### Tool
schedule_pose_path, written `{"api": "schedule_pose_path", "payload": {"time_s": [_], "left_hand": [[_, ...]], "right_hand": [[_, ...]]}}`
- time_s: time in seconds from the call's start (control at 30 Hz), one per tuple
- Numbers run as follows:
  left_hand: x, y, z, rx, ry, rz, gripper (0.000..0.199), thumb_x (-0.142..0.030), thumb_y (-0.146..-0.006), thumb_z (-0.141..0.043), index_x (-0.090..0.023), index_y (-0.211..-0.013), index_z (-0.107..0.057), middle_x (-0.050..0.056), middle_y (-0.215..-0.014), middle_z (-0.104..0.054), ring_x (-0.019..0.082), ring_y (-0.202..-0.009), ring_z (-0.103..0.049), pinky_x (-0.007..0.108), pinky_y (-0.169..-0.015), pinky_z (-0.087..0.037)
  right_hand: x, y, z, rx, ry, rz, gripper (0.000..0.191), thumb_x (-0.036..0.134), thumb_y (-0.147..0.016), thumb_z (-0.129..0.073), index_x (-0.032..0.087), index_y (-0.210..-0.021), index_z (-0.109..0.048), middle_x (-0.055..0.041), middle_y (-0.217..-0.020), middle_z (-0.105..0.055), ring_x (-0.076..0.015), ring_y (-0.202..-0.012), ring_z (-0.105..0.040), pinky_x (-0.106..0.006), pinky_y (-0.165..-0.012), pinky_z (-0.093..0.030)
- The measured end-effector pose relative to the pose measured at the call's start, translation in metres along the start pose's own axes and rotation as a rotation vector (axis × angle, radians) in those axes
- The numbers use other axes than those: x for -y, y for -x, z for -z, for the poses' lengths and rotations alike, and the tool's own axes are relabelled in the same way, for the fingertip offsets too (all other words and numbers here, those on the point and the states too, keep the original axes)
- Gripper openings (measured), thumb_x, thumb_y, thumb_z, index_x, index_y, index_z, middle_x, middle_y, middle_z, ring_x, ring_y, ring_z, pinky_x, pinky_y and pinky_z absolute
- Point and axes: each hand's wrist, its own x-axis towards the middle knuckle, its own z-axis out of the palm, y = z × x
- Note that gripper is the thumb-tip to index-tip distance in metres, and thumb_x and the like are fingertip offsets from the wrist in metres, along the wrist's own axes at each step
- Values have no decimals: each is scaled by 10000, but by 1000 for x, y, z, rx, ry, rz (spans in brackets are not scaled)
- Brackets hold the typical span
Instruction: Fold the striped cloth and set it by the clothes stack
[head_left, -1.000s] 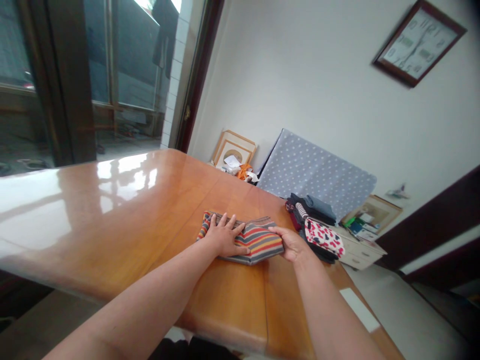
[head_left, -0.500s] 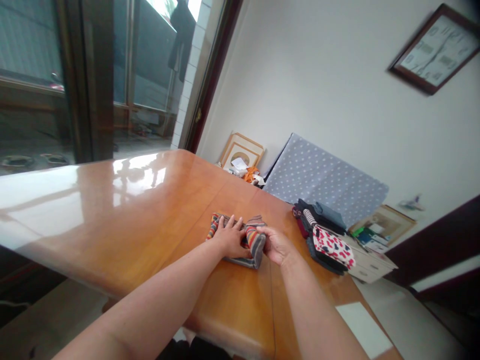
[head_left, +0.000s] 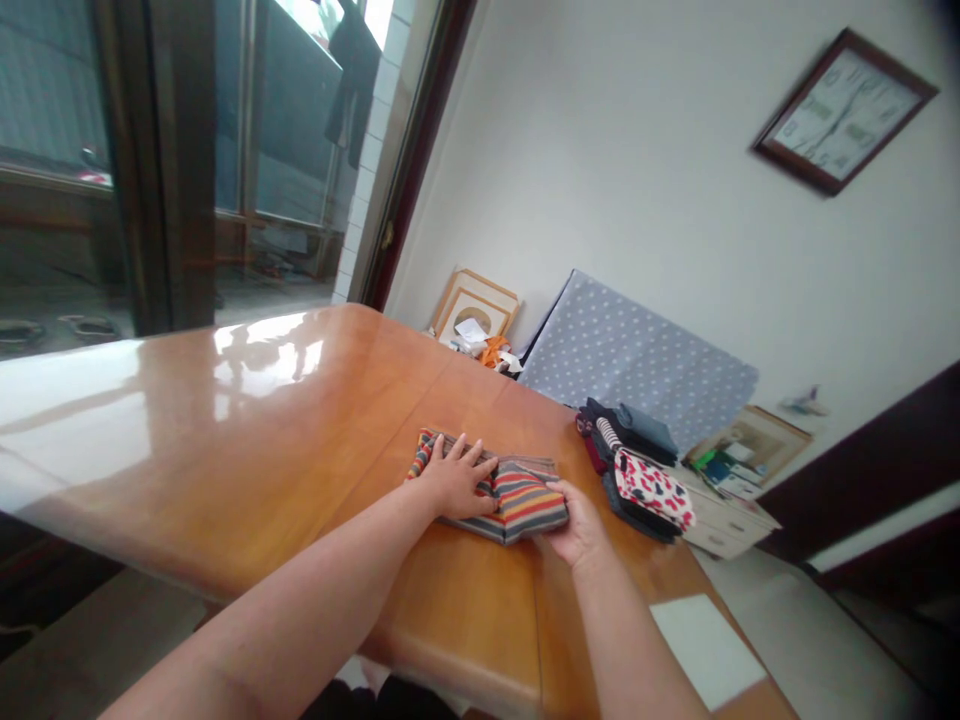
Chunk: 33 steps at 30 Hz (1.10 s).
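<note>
A striped cloth (head_left: 529, 500) in grey, orange, red and yellow lies folded on the wooden table (head_left: 300, 470). Pressing flat on its left part is my left hand (head_left: 459, 482), fingers spread. My right hand (head_left: 576, 525) grips the cloth's right end between thumb and fingers, with the fingers partly hidden under it. That right end looks slightly raised from the tabletop.
Folded clothes (head_left: 637, 470) are stacked at the table's right edge, a red-and-white patterned piece among them. A pale sheet (head_left: 709, 650) lies near the right corner. Behind the table are a dotted grey cover (head_left: 637, 350) and picture frames (head_left: 480, 305).
My right hand has moved right with the cloth's end, and more of the striped cloth now lies stretched out between the hands. My left hand still presses on it. The view has shifted slightly.
</note>
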Motion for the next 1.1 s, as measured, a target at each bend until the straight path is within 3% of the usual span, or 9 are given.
{"api": "schedule_pose_path", "payload": {"time_s": [0.1,0.27,0.47,0.6,0.8,0.93,1.1], "left_hand": [[-1,1,4,-5,-25,-57,863,-809,-829,-433,-375,-1571,-359,78,-1681,-260,416,-1548,-120,692,-1184,6],[-9,3,12,-57,-92,-122,880,-843,-840,-376,-342,-1564,-386,80,-1677,-271,384,-1559,-99,644,-1205,10],[-17,1,25,-55,-148,-32,810,-794,-914,-285,-299,-1536,-440,100,-1659,-313,373,-1553,-149,657,-1202,-55],[-25,11,35,31,-108,-15,711,-707,-941,-391,-298,-1519,-453,122,-1628,-371,377,-1528,-238,714,-1165,-144],[-62,80,37,29,21,-181,791,-722,-916,-457,-271,-1563,-392,135,-1601,-414,358,-1507,-312,619,-1221,-173],[-92,135,30,62,88,-309,947,-786,-819,-564,-322,-1600,-296,100,-1643,-344,381,-1525,-255,655,-1219,-146],[-107,169,13,17,77,-335,949,-717,-822,-633,-353,-1609,-248,81,-1669,-284,359,-1533,-247,659,-1219,-154]], "right_hand": [[-8,0,17,-42,-224,-84,321,242,-783,-529,145,-1045,-687,-124,-1024,-780,-264,-985,-745,-415,-937,-576],[-15,7,38,-172,-233,-188,228,165,-742,-550,151,-925,-685,-84,-778,-761,-225,-729,-739,-344,-752,-604],[-28,35,52,-264,-288,-219,246,123,-734,-538,151,-943,-665,-63,-722,-734,-213,-668,-723,-344,-694,-607],[-37,65,54,-324,-350,-215,269,101,-749,-554,160,-996,-646,-38,-730,-730,-186,-649,-713,-324,-689,-609],[-50,127,39,-282,-488,-152,278,94,-808,-548,154,-1068,-624,-91,-870,-767,-220,-759,-748,-397,-776,-629],[-62,169,18,-267,-600,-122,201,112,-864,-540,149,-1049,-610,-108,-908,-769,-214,-794,-756,-392,-815,-629],[-85,206,-20,-233,-774,-101,139,128,-902,-536,183,-1013,-600,-93,-971,-773,-199,-929,-761,-367,-919,-604]]}}
